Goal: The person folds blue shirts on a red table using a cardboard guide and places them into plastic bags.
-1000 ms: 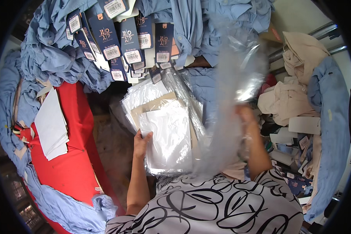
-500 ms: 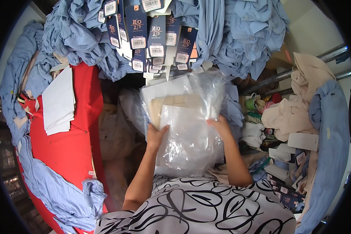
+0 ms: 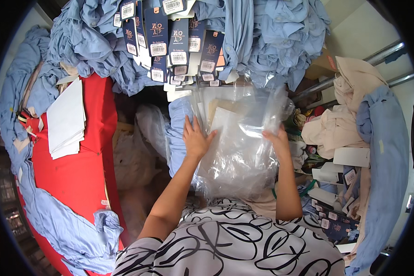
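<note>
The clear bag [image 3: 244,163] lies between the left hand [image 3: 198,139] and the right hand [image 3: 278,140], in front of the torso. Its long axis runs roughly away from the body. The bag's left edge is at the left hand and its right side is at the right hand; both hands touch the film, so neither is clearly nearer.

Left hand: fingers spread and flat, resting on the folded blue garment [image 3: 178,122], with the thumb extended over the bag's left edge. Right hand: thumb laid on the film near the right edge, fingers partly hidden by reflections; whether it pinches the film cannot be determined.

Containers: a white sheet [image 3: 223,133] and a tan card [image 3: 218,106] show through the clear bag; whether they sit inside it or beneath it cannot be determined. A translucent sack [image 3: 149,126] stands left of the blue garment; its contents are not legible. A brown carton [image 3: 322,65], partly hidden, stands beyond the blue shirts [image 3: 280,41]; its interior is out of view.
</note>
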